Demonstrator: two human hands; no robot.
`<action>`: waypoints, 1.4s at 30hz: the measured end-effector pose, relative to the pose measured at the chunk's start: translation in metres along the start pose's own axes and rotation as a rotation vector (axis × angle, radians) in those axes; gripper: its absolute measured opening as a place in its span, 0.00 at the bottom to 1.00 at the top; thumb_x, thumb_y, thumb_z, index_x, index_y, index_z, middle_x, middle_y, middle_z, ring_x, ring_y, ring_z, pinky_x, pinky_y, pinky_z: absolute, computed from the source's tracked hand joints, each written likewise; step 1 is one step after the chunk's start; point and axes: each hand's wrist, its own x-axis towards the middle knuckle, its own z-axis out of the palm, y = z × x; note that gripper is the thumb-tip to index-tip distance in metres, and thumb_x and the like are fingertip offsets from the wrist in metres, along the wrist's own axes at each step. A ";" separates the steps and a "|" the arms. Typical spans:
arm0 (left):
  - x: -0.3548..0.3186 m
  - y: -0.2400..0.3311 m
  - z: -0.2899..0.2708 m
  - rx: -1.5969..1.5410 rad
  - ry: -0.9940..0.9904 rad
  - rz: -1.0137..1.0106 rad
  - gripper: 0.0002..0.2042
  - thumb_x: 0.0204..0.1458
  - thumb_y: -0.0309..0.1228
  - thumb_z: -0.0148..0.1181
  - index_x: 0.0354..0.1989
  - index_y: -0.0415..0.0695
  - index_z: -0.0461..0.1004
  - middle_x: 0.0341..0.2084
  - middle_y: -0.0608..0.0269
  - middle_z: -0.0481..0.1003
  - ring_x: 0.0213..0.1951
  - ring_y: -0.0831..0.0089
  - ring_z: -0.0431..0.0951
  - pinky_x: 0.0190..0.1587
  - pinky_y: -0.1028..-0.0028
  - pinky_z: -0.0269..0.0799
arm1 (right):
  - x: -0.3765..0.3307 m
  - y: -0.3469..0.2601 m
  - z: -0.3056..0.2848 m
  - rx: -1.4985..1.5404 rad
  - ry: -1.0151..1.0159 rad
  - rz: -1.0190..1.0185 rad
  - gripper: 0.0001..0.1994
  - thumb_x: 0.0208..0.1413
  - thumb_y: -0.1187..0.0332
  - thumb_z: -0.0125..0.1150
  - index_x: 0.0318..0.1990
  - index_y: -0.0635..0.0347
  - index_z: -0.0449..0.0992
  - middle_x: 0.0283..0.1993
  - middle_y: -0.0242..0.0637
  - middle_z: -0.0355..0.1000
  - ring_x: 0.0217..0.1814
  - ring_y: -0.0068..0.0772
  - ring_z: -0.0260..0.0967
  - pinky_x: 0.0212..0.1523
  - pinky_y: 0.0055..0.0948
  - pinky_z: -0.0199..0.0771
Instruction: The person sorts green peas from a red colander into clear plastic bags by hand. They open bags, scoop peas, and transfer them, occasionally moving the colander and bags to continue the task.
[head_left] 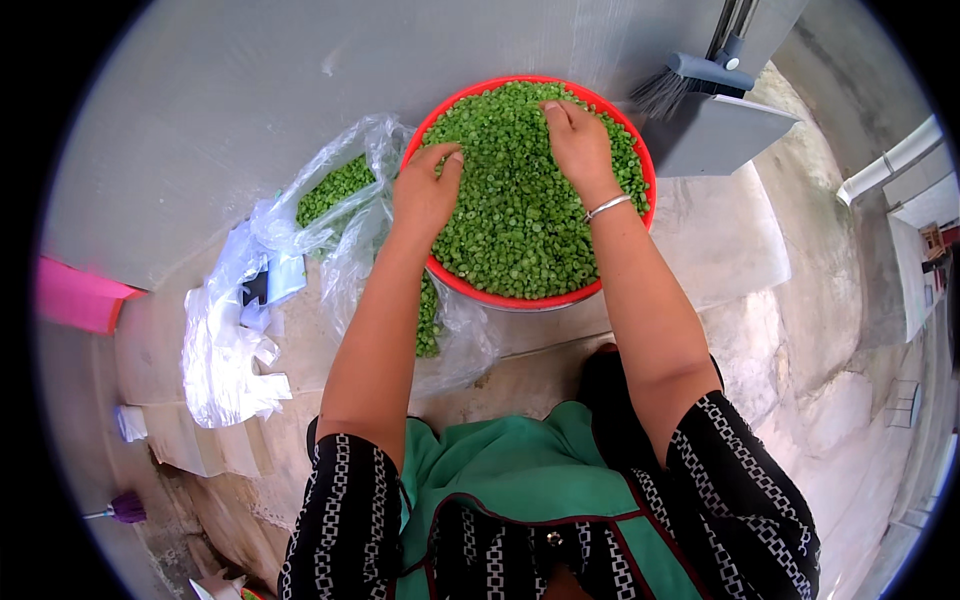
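Observation:
A round red basin (pixel 652 190) is heaped with chopped green beans (pixel 520 205), cut into small rings and short pieces. Over its left rim my left hand (pixel 427 192) is bent, thumb and fingertips drawn together close to the beans. My right hand (pixel 582 147), with a silvery bangle (pixel 607 207) at the wrist, reaches over the far right part of the heap. Its thumb and forefinger are pinched just above the pieces. Whatever either pinch holds is too small or hidden to make out.
Left of the basin lies a clear plastic bag (pixel 345 235) with more chopped beans, beside white plastic bags (pixel 225 370) and a dark flat object (pixel 256 289). A broom (pixel 690 80) and grey dustpan (pixel 715 135) lean at the right. A grey wall (pixel 250 100) stands behind.

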 end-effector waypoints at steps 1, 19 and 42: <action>0.016 -0.004 0.016 0.053 0.058 0.066 0.14 0.52 0.37 0.53 0.43 0.43 0.74 0.40 0.51 0.74 0.42 0.60 0.73 0.46 0.67 0.67 | 0.009 0.017 -0.010 -0.095 0.036 0.009 0.16 0.55 0.59 0.48 0.37 0.62 0.76 0.34 0.50 0.72 0.38 0.50 0.71 0.41 0.41 0.68; 0.043 0.026 0.115 -0.330 0.190 -0.407 0.28 0.47 0.51 0.56 0.49 0.38 0.72 0.49 0.49 0.67 0.49 0.59 0.69 0.51 0.67 0.64 | -0.011 0.035 0.051 0.453 0.189 0.390 0.19 0.52 0.56 0.57 0.42 0.65 0.75 0.36 0.42 0.72 0.38 0.34 0.67 0.40 0.29 0.67; -0.015 0.068 0.023 -0.798 0.453 -0.432 0.23 0.45 0.37 0.63 0.46 0.31 0.70 0.46 0.51 0.70 0.49 0.65 0.68 0.52 0.71 0.62 | -0.063 -0.083 0.047 0.904 0.204 0.344 0.08 0.52 0.67 0.60 0.35 0.62 0.77 0.22 0.18 0.63 0.22 0.10 0.50 0.21 0.16 0.52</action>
